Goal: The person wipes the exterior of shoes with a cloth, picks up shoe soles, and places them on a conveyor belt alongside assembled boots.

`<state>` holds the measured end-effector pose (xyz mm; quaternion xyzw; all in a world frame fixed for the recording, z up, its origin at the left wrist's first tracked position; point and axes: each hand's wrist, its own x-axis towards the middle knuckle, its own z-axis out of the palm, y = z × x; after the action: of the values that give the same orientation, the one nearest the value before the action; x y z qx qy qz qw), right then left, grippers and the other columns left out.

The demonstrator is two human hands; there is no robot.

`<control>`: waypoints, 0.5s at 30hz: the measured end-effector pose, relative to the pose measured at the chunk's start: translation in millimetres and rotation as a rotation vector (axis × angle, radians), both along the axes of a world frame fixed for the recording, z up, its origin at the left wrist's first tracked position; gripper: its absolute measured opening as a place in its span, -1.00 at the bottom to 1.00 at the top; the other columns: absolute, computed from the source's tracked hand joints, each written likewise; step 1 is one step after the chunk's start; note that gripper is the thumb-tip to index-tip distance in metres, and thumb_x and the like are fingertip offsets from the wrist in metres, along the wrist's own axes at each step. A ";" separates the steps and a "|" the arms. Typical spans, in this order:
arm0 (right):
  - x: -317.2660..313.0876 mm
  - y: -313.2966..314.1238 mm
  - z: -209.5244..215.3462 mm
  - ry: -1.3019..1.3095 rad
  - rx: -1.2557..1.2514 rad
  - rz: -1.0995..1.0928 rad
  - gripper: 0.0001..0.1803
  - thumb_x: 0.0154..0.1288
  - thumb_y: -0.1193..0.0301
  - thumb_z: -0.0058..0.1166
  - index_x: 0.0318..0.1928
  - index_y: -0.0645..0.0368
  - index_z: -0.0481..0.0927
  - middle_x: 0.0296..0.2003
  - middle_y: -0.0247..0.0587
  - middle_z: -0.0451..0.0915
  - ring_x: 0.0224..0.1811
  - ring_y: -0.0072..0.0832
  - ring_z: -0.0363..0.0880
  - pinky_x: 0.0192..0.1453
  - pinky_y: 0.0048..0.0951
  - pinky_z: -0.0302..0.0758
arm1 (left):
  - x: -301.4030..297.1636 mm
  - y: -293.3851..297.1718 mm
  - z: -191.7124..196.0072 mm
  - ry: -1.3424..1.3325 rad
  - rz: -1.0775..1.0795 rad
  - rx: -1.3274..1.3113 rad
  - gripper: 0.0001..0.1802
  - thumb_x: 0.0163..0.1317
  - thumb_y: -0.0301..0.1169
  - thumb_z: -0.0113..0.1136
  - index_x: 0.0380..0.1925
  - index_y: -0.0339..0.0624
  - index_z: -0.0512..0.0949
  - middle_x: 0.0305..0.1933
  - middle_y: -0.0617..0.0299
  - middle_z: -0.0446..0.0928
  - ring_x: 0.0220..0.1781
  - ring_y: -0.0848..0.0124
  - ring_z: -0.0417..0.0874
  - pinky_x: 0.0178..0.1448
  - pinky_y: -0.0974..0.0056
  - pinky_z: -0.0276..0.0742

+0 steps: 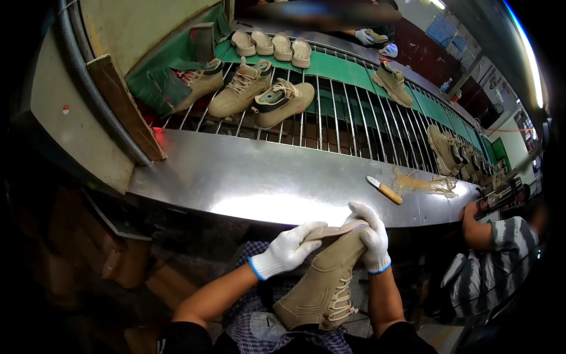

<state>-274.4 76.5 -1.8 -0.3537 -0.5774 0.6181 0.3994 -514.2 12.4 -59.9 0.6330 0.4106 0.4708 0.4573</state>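
Note:
A tan lace-up shoe upper [324, 280] rests toe-up over my lap, its pale laces facing right. A beige sole [331, 232] lies against the upper's toe end, only partly lined up with it. My left hand [289, 250], in a white knit glove with a blue cuff, pinches the sole's left part between thumb and fingers. My right hand [374, 241], gloved the same way, wraps round the toe end where sole and upper meet. A knife [385, 190] with a wooden handle and short blade lies on the metal bench ahead of my right hand.
The metal bench edge [253, 177] runs in front of me. Behind it, a rack of metal rods [336, 118] carries several tan shoes [242, 88] and several loose soles [282, 47]. A person in a striped shirt [492, 265] sits at right; another's gloved hands [364, 37] hold a shoe across the rack.

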 end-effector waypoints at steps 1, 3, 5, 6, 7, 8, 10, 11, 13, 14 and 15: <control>3.4 -0.4 2.7 -0.028 -0.002 0.018 -0.02 0.24 -0.15 0.40 0.38 0.41 0.49 -0.01 -0.02 0.71 0.08 -0.32 0.69 0.25 -0.30 0.58 | -5.2 -2.1 7.1 -0.122 -0.110 -0.109 -0.38 0.44 -0.52 0.27 0.48 -0.33 0.39 0.32 -0.12 0.63 0.35 0.17 0.68 0.44 0.15 0.60; 12.7 4.3 4.6 -0.136 0.074 0.119 -0.05 0.24 -0.19 0.40 0.32 0.40 0.54 0.01 -0.04 0.72 0.10 -0.31 0.69 0.27 -0.28 0.58 | -21.7 -9.5 30.1 -0.234 -0.267 -0.313 -0.28 0.36 -0.63 0.28 0.53 -0.37 0.33 0.45 0.00 0.53 0.46 0.29 0.55 0.51 0.17 0.53; 10.3 10.9 13.4 -0.208 0.137 0.202 -0.13 0.25 -0.22 0.39 0.19 0.36 0.63 0.02 -0.08 0.72 0.11 -0.29 0.69 0.29 -0.25 0.58 | -27.1 -15.7 38.9 -0.177 -0.268 -0.305 -0.26 0.34 -0.60 0.28 0.53 -0.36 0.32 0.41 -0.02 0.57 0.43 0.29 0.59 0.49 0.18 0.56; 10.1 11.3 16.0 -0.215 0.136 0.222 -0.14 0.26 -0.22 0.39 0.18 0.35 0.63 0.02 -0.07 0.72 0.11 -0.29 0.69 0.29 -0.24 0.58 | -28.9 -15.6 47.1 -0.147 -0.270 -0.293 -0.25 0.33 -0.59 0.28 0.54 -0.35 0.32 0.40 -0.03 0.59 0.42 0.29 0.61 0.48 0.18 0.57; 10.8 11.5 17.8 -0.221 0.136 0.242 -0.15 0.26 -0.21 0.39 0.17 0.35 0.63 0.01 -0.07 0.72 0.11 -0.30 0.69 0.29 -0.24 0.58 | -30.6 -16.7 59.6 0.020 -0.216 -0.156 -0.23 0.27 -0.55 0.26 0.53 -0.33 0.34 0.27 -0.10 0.68 0.23 0.25 0.77 0.33 0.21 0.69; 10.9 12.1 18.9 -0.227 0.135 0.266 -0.17 0.26 -0.21 0.39 0.16 0.34 0.63 0.01 -0.07 0.72 0.11 -0.30 0.70 0.28 -0.23 0.58 | -30.7 -20.3 65.1 0.055 -0.204 -0.134 -0.22 0.25 -0.54 0.25 0.53 -0.32 0.35 0.22 -0.12 0.70 0.15 0.22 0.80 0.26 0.21 0.72; 12.3 14.0 19.3 -0.232 0.133 0.274 -0.18 0.26 -0.21 0.39 0.15 0.32 0.64 0.01 -0.07 0.72 0.10 -0.30 0.69 0.28 -0.22 0.59 | -29.6 -24.4 70.4 0.125 -0.183 -0.092 -0.20 0.21 -0.52 0.24 0.52 -0.31 0.36 0.13 -0.17 0.73 -0.01 0.17 0.87 0.13 0.21 0.79; 11.9 13.5 18.3 -0.233 0.128 0.276 -0.19 0.27 -0.21 0.39 0.14 0.31 0.64 0.01 -0.07 0.72 0.10 -0.30 0.69 0.27 -0.22 0.59 | -26.4 -26.6 67.0 0.133 -0.141 0.003 -0.18 0.18 -0.55 0.20 0.53 -0.31 0.35 0.06 -0.21 0.73 -0.14 0.12 0.87 0.00 0.20 0.82; 10.0 11.8 16.7 -0.213 0.098 0.269 -0.20 0.27 -0.22 0.38 0.13 0.31 0.65 0.01 -0.08 0.71 0.10 -0.30 0.69 0.27 -0.22 0.59 | -25.9 -29.9 66.7 0.173 -0.126 0.006 -0.15 0.16 -0.56 0.20 0.55 -0.30 0.32 0.06 -0.22 0.73 -0.14 0.10 0.87 -0.02 0.18 0.82; 9.9 11.8 16.8 -0.205 0.086 0.260 -0.20 0.27 -0.22 0.38 0.12 0.31 0.65 0.00 -0.08 0.71 0.10 -0.30 0.69 0.26 -0.22 0.59 | -25.7 -29.9 68.0 0.193 -0.123 0.012 -0.14 0.16 -0.56 0.19 0.55 -0.30 0.31 0.07 -0.23 0.73 -0.14 0.09 0.87 -0.03 0.18 0.83; 9.9 11.4 17.7 -0.200 0.083 0.264 -0.20 0.27 -0.22 0.38 0.13 0.30 0.64 0.00 -0.08 0.71 0.10 -0.30 0.70 0.26 -0.22 0.60 | -25.9 -31.0 70.7 0.211 -0.124 0.013 -0.14 0.15 -0.56 0.19 0.56 -0.30 0.31 0.09 -0.25 0.72 -0.14 0.07 0.87 -0.02 0.17 0.83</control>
<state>-264.5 87.9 15.8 -0.3178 -0.6807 0.6026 0.2692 -540.1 -18.6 10.7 0.7062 0.4134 0.3750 0.4355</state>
